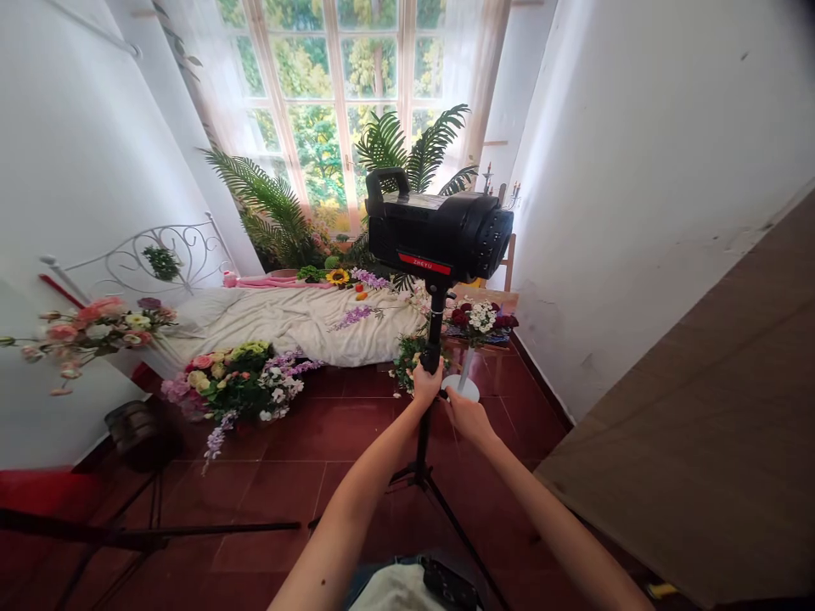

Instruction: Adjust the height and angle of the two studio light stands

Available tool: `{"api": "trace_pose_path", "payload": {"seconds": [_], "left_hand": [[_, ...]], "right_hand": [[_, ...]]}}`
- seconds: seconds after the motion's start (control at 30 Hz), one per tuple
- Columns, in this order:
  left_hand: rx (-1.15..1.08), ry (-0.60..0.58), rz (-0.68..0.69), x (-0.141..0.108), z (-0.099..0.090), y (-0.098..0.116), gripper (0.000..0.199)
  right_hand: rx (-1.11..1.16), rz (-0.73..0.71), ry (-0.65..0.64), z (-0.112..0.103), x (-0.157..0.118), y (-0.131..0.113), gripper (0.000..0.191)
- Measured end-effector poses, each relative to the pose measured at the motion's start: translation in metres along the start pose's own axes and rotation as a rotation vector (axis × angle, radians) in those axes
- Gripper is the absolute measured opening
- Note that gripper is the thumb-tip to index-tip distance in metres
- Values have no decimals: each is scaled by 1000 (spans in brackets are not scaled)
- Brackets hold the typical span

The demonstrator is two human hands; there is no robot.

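Observation:
A black studio light [420,229] with a red label reading "ZHEYU" is mounted on top of a black light stand [435,327], its front turned to the right. My left hand [428,382] is wrapped round the stand's pole below the lamp. Slightly lower, my right hand [464,412] has its fingers closed at a small black locking knob [443,394] on the pole's right side; the fingertips partly cover it. The stand's legs [417,475] spread on the floor in front of me.
Behind the light is a bed [299,318] with a cream blanket and scattered flowers. Flower bunches [238,382] stand at its near side. Another black stand [153,530] reaches in from the left. A large brown panel [706,424] leans at right; a round white base [462,388] is beside my hands.

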State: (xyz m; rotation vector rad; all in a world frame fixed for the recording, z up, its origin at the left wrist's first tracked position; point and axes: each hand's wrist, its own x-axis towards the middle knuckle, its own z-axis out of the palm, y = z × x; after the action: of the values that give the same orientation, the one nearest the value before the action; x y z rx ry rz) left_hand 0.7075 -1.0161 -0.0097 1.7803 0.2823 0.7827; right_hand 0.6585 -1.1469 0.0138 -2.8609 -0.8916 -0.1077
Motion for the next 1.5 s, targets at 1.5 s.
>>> {"api": "trace_pose_path", "payload": {"seconds": [1.5], "left_hand": [[-79, -200, -50, -5, -20, 9, 38]], "right_hand": [[463, 245, 60, 21, 1, -6, 52]]}}
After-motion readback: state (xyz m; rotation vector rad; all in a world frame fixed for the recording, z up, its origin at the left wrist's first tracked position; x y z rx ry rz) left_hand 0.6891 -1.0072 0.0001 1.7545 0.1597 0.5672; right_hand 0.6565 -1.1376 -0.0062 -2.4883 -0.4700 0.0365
